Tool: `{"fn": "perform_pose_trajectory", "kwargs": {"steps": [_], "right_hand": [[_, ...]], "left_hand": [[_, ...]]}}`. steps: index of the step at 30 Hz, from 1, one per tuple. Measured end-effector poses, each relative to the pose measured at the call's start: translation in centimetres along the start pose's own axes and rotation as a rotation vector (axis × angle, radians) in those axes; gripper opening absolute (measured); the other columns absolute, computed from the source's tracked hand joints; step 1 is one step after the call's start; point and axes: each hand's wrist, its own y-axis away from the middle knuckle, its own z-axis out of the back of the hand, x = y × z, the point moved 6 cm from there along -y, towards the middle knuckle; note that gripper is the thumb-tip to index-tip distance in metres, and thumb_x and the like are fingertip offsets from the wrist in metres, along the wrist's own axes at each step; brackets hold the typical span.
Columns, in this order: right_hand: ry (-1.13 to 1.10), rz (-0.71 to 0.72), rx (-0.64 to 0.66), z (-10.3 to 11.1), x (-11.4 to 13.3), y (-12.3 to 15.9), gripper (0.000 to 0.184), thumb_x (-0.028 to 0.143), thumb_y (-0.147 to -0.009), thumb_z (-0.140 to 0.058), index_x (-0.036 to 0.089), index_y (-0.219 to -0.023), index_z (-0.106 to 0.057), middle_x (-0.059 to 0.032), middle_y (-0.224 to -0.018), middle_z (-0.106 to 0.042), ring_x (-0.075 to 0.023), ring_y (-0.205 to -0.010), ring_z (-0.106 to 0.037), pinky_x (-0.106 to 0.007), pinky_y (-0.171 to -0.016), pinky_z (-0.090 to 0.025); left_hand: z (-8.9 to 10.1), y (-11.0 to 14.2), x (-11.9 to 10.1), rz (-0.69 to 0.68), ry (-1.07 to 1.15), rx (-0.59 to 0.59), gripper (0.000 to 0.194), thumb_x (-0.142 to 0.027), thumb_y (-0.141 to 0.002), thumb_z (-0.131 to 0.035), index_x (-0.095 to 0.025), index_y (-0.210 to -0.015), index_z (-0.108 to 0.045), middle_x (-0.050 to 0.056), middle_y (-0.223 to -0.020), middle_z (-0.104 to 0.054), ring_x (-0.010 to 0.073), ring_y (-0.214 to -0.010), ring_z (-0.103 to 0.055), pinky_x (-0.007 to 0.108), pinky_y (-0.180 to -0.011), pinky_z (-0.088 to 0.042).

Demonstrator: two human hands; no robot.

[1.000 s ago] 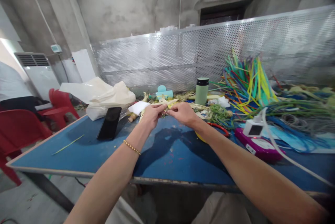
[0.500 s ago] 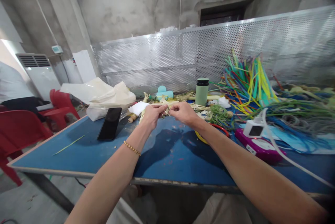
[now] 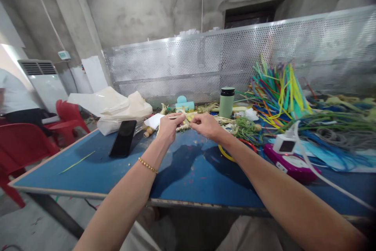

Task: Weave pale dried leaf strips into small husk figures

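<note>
My left hand (image 3: pixel 169 127), a gold beaded bracelet (image 3: pixel 148 165) below its wrist, is closed in a pinch over the far half of the table. A thin pale strip (image 3: pixel 175 117) sticks out along its fingers. My right hand (image 3: pixel 207 126) is a short gap away, its fingertips pinched together; whatever they hold is too small to make out. Behind both hands lies a heap of pale, dry plant strips (image 3: pixel 202 109), against which the held piece is hard to tell apart. A white paper piece (image 3: pixel 154 121) is beside my left hand.
On the blue table (image 3: pixel 182 180) lie a black phone (image 3: pixel 123 138), a crumpled plastic bag (image 3: pixel 123 106), a green tumbler (image 3: pixel 226 103), colourful strips (image 3: pixel 284 90), a yellow-and-red ring (image 3: pixel 226 154) and a purple box (image 3: pixel 293 167) with a cable. A seated person (image 3: pixel 17 94) is at left.
Both hands stay close together over the table. My left hand has turned slightly and the gap between the fingertips has widened a little. The person at left has shifted slightly.
</note>
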Motion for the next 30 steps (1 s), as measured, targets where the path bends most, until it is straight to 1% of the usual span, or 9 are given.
{"fn": "perform_pose_trajectory", "kwargs": {"steps": [3,6,9,11,14,18,22,25,30], "right_hand": [[0.009,-0.014,0.004,0.0,-0.1,0.0,0.015,0.015,-0.071,-0.057,0.015,-0.058,-0.062,0.0013,-0.053,-0.058,-0.0109,-0.054,-0.050,-0.024,-0.055,-0.032],[-0.061,-0.060,0.007,0.1,-0.5,0.1,0.018,0.019,-0.074,-0.059,0.016,-0.056,-0.061,0.0017,-0.048,-0.055,-0.0114,-0.051,-0.050,-0.024,-0.053,-0.032],[-0.299,-0.168,-0.037,0.5,-1.4,0.0,0.025,0.035,-0.078,-0.063,0.015,-0.062,-0.062,0.0004,-0.052,-0.057,-0.0109,-0.048,-0.049,-0.024,-0.048,-0.033],[-0.518,-0.227,-0.094,0.8,-2.0,0.0,0.030,0.045,-0.075,-0.068,0.015,-0.070,-0.064,-0.0003,-0.058,-0.059,-0.0101,-0.047,-0.050,-0.023,-0.045,-0.034],[-0.689,-0.220,-0.118,0.9,-2.1,-0.1,0.036,0.048,-0.067,-0.075,0.015,-0.070,-0.062,0.0008,-0.054,-0.057,-0.0089,-0.047,-0.048,-0.022,-0.043,-0.036],[-0.641,-0.163,-0.112,1.0,-1.8,-0.1,0.034,0.046,-0.068,-0.074,0.014,-0.067,-0.064,0.0006,-0.051,-0.056,-0.0084,-0.047,-0.049,-0.021,-0.043,-0.036],[-0.567,-0.150,-0.106,1.0,-1.8,-0.1,0.032,0.045,-0.072,-0.071,0.013,-0.070,-0.067,-0.0003,-0.050,-0.057,-0.0085,-0.046,-0.049,-0.020,-0.043,-0.036],[-0.549,-0.147,-0.101,0.8,-1.9,-0.1,0.031,0.043,-0.074,-0.070,0.012,-0.071,-0.068,-0.0003,-0.050,-0.058,-0.0088,-0.046,-0.050,-0.020,-0.043,-0.036],[-0.524,-0.143,-0.117,0.9,-2.0,-0.1,0.029,0.042,-0.074,-0.069,0.013,-0.068,-0.065,-0.0001,-0.050,-0.058,-0.0094,-0.045,-0.050,-0.021,-0.045,-0.038]], "left_hand": [[0.0,0.0,-0.1,0.002,0.006,0.000,0.032,-0.024,-0.048,-0.086,-0.010,-0.072,-0.071,0.001,-0.057,-0.061,0.0087,-0.052,-0.050,0.025,-0.055,-0.037],[0.0,-0.1,-0.1,0.012,0.033,0.004,0.033,-0.025,-0.047,-0.087,-0.010,-0.071,-0.070,0.000,-0.056,-0.060,0.0086,-0.052,-0.050,0.025,-0.054,-0.036],[-0.3,0.1,-0.1,0.038,0.083,0.039,0.035,-0.026,-0.045,-0.088,-0.011,-0.071,-0.069,0.000,-0.056,-0.059,0.0085,-0.052,-0.050,0.025,-0.053,-0.035],[-0.9,0.4,-0.1,0.059,0.090,0.097,0.036,-0.027,-0.046,-0.089,-0.011,-0.072,-0.069,0.000,-0.057,-0.059,0.0082,-0.052,-0.049,0.025,-0.053,-0.035],[-1.7,0.9,-0.2,0.083,0.060,0.180,0.035,-0.028,-0.049,-0.088,-0.011,-0.074,-0.070,0.000,-0.059,-0.061,0.0080,-0.052,-0.050,0.026,-0.055,-0.037],[-2.3,1.4,-0.2,0.106,0.059,0.244,0.038,-0.024,-0.049,-0.089,-0.011,-0.080,-0.070,0.001,-0.067,-0.065,0.0084,-0.058,-0.053,0.026,-0.059,-0.039],[-2.1,1.6,-0.2,0.098,-0.002,0.172,0.046,-0.022,-0.045,-0.090,-0.011,-0.084,-0.068,0.004,-0.072,-0.068,0.0112,-0.064,-0.057,0.026,-0.062,-0.041],[-2.0,1.8,-0.6,0.035,-0.080,0.106,0.045,-0.026,-0.043,-0.090,-0.011,-0.078,-0.066,0.001,-0.063,-0.064,0.0096,-0.057,-0.053,0.025,-0.058,-0.039],[-2.4,2.1,-1.3,-0.040,-0.137,0.153,0.038,-0.034,-0.047,-0.088,-0.013,-0.066,-0.063,-0.002,-0.056,-0.058,0.0069,-0.051,-0.045,0.023,-0.051,-0.033]]}}
